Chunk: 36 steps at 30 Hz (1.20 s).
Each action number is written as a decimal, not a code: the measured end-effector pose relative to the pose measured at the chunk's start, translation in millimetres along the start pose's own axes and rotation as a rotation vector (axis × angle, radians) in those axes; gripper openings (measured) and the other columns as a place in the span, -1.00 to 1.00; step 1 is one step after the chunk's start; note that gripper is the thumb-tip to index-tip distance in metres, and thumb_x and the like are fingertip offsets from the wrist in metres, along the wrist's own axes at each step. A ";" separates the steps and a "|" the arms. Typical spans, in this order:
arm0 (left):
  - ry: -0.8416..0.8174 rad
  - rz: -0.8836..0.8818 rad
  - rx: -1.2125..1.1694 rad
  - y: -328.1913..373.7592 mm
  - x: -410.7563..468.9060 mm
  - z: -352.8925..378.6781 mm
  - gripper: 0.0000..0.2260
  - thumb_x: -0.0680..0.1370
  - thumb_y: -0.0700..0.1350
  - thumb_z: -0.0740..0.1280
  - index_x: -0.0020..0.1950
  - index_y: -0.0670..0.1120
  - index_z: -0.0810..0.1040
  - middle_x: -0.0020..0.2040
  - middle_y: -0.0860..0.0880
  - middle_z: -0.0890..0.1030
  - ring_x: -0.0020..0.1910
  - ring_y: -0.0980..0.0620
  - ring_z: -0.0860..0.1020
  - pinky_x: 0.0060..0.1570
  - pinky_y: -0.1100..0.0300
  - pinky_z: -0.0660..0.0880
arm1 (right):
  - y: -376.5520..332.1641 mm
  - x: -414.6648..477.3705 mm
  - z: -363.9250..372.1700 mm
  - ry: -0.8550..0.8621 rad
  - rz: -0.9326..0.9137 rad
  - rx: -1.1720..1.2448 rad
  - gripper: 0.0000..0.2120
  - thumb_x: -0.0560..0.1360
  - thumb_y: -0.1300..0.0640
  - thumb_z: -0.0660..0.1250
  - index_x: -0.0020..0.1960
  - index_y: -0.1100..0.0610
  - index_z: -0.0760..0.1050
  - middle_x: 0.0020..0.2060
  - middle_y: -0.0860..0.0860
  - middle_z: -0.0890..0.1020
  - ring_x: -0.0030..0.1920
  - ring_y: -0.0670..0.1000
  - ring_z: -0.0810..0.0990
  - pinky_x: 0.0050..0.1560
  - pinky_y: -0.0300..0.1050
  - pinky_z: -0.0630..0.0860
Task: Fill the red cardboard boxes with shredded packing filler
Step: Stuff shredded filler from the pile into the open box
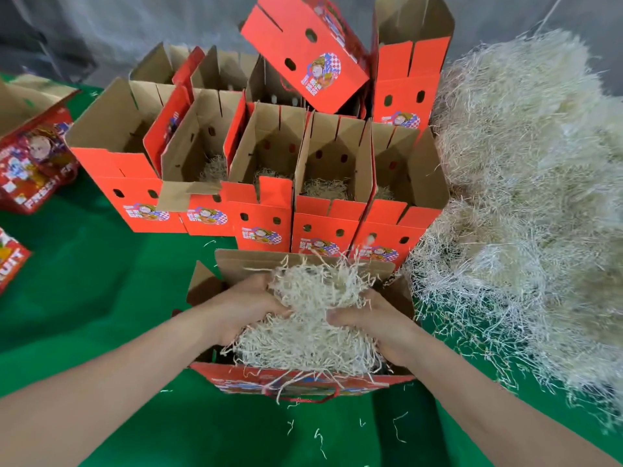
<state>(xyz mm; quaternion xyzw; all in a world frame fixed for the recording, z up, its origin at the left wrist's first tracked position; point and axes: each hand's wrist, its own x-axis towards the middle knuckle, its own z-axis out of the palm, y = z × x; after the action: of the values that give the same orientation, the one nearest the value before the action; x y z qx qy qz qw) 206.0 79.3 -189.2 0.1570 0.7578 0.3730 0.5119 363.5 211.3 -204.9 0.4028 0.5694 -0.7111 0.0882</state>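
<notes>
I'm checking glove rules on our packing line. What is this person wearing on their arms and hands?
Nothing that shows. The left hand and right hand are bare, without gloves, and no rings show on the visible fingers. The left forearm and right forearm are uncovered up to the picture's edge: no sleeves, watch, bracelet or wristband in view.

Fingers (338, 319) half under filler (303, 335)

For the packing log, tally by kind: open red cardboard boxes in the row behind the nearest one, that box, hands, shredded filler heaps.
Open red cardboard boxes, row behind: 5
Nearest red cardboard box: 1
Left hand, right hand: 2
Heap of pale shredded filler: 1
Total: 9
</notes>
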 end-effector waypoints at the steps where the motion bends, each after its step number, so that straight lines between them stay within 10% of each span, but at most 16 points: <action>1: 0.046 0.013 -0.048 2.2 -0.4 -4.9 -0.77 0.49 -0.38 0.28 -0.05 -0.04 0.46 -0.13 -0.02 0.56 -0.14 0.05 0.51 -0.32 0.24 0.45 | 2.0 0.2 -4.0 0.038 0.009 -0.030 0.07 0.23 0.07 0.56 0.50 -0.07 -0.08 0.44 0.01 0.22 0.38 0.12 0.27 0.40 0.12 0.08; 5: 0.227 -0.010 -0.173 -1.4 -2.8 -39.0 -0.78 0.48 -0.40 0.27 -0.12 -0.07 0.43 -0.17 -0.08 0.50 -0.21 0.03 0.45 0.06 0.12 0.34 | 1.6 -7.9 -29.7 0.186 -0.008 -0.103 -0.23 0.41 0.17 0.41 0.46 -0.11 0.07 0.29 -0.03 0.37 -0.04 -0.05 0.50 0.30 0.06 0.28; 12: -0.029 0.131 -0.041 5.7 -9.5 -13.7 -0.60 0.40 -0.41 0.39 0.01 0.07 0.45 -0.16 0.17 0.49 -0.23 0.36 0.48 -0.28 0.41 0.36 | -21.7 -12.1 -9.5 -0.049 -0.027 -0.174 0.10 0.06 -0.27 0.53 0.47 -0.18 0.05 0.49 -0.07 0.08 0.46 0.09 0.09 0.40 0.17 -0.01; 16: -0.212 0.075 -0.136 11.3 -11.5 -5.4 -0.69 0.27 -0.15 0.45 -0.05 0.12 0.52 -0.03 0.15 0.46 -0.03 0.17 0.40 -0.06 0.26 0.24 | -29.3 2.2 15.7 0.018 -0.014 -0.185 0.04 0.20 -0.29 0.45 0.50 0.01 0.02 0.47 0.02 0.16 0.43 0.07 0.17 0.36 0.05 0.12; 21: 0.125 0.162 0.083 2.0 -2.6 -23.8 -0.93 0.46 -0.22 0.33 -0.13 -0.05 0.53 -0.04 0.02 0.52 -0.13 0.09 0.42 -0.18 0.21 0.29 | -28.7 5.7 5.9 0.088 0.001 -0.278 -0.30 0.46 -0.07 0.34 0.46 0.16 0.12 0.27 0.04 0.42 0.08 -0.03 0.44 0.26 -0.03 0.26; 24: 0.282 0.195 0.095 -7.4 1.2 -56.3 -0.86 0.49 -0.18 0.34 0.01 0.02 0.50 0.07 -0.05 0.51 -0.16 0.12 0.43 -0.22 0.21 0.30 | -26.4 0.1 -17.1 0.134 0.025 -0.231 -0.51 0.50 -0.01 0.30 0.31 0.18 0.25 0.38 0.12 0.31 0.34 0.14 0.31 0.37 0.16 0.14; 28: 0.128 0.102 -0.091 -9.0 2.1 -47.7 -0.56 0.50 -0.09 0.37 0.36 0.02 0.37 0.39 -0.06 0.33 0.24 -0.03 0.35 0.25 -0.01 0.25 | -27.7 -4.3 -7.0 0.049 0.007 -0.278 -0.12 0.32 -0.05 0.46 0.47 0.15 0.08 0.28 0.01 0.39 0.14 -0.05 0.38 0.39 0.08 0.11; 32: 0.097 0.030 -0.208 1.6 2.7 -12.2 -0.36 0.45 0.02 0.41 0.47 -0.05 0.25 0.34 -0.12 0.40 0.20 -0.04 0.42 0.20 0.02 0.38 | -29.9 5.7 15.4 -0.148 0.052 -0.355 0.19 0.10 -0.22 0.56 0.51 0.06 -0.04 0.45 0.00 0.19 0.41 0.03 0.20 0.40 0.01 0.10; 36: -0.165 -0.002 -0.267 5.6 -2.7 -17.2 -0.28 0.29 0.13 0.43 0.42 0.05 0.28 0.38 0.02 0.37 0.38 0.00 0.32 0.41 -0.11 0.13 | -24.5 22.0 28.6 -0.024 -0.039 -0.386 -0.46 0.34 0.09 0.45 0.28 0.12 0.39 0.16 -0.01 0.54 0.15 -0.02 0.48 0.16 -0.13 0.45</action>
<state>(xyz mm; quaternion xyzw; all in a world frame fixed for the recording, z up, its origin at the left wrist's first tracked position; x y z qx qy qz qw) 190.9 74.5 -180.0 0.1171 0.6570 0.4557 0.5890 321.1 201.6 -200.9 0.3588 0.7018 -0.5951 0.1564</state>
